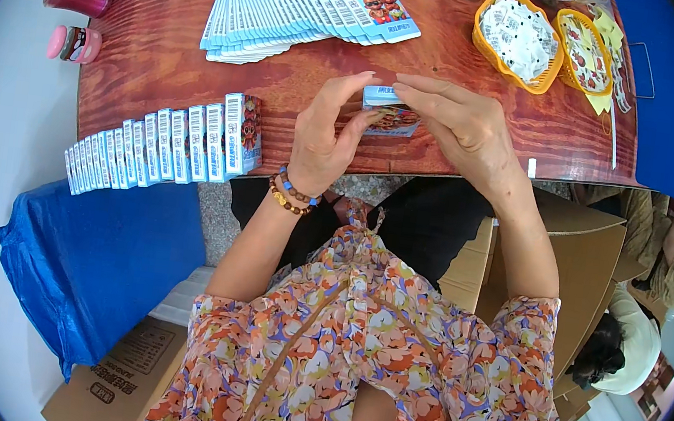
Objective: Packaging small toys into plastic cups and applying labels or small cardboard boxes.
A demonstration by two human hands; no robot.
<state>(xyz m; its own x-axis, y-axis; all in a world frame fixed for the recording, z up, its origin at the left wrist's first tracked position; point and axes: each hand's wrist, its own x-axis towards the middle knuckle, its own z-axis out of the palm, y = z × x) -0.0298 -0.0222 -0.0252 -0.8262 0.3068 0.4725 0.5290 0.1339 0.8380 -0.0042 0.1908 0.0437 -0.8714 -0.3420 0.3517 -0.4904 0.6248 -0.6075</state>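
Both hands, left hand [322,137] and right hand [457,124], pinch 1 small carton [389,111] above table [161,63] edge.

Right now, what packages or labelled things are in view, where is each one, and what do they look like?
Small carton: between both hands, pale blue with a red picture.
Row of finished cartons: table's left front edge, upright, blue and white.
Flat carton blanks: fanned at the table's far middle, blue and white.
Two orange baskets: far right, holding white sachets.
Brown shipping box: floor, lower left, printed side.
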